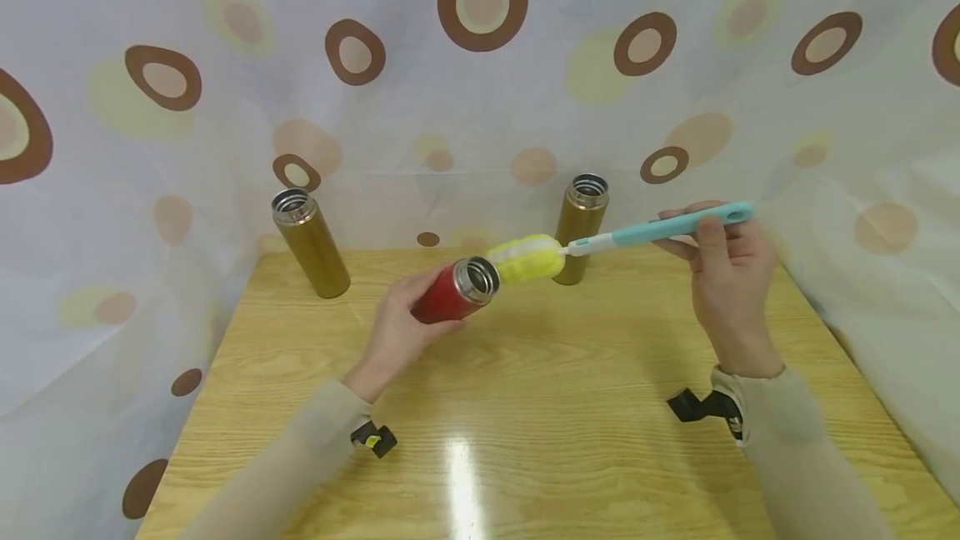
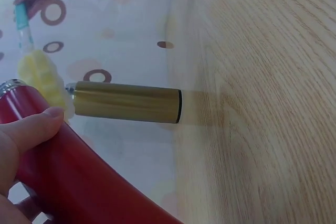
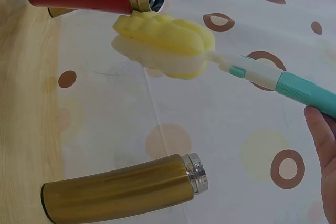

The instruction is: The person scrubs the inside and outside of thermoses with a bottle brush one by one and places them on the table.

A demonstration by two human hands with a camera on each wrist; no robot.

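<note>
My left hand [image 1: 405,319] grips a red thermos bottle [image 1: 442,297] round its body, tilted with its uncapped steel mouth toward the right. In my right hand [image 1: 727,277] is the turquoise handle of a bottle brush [image 1: 652,232], pinched between thumb and fingers. The brush's yellow and white sponge head [image 3: 163,43] lies outside the bottle, right by its rim in the right wrist view. From the left wrist, the thumb [image 2: 39,127] shows across the red bottle [image 2: 68,166], with the sponge head [image 2: 39,74] just behind its neck.
Two gold thermos bottles without lids stand at the table's back edge, one on the left [image 1: 313,248] and one on the right [image 1: 576,219], partly behind the brush. A dotted curtain [image 1: 465,123] hangs behind the wooden table [image 1: 555,407] and down both sides.
</note>
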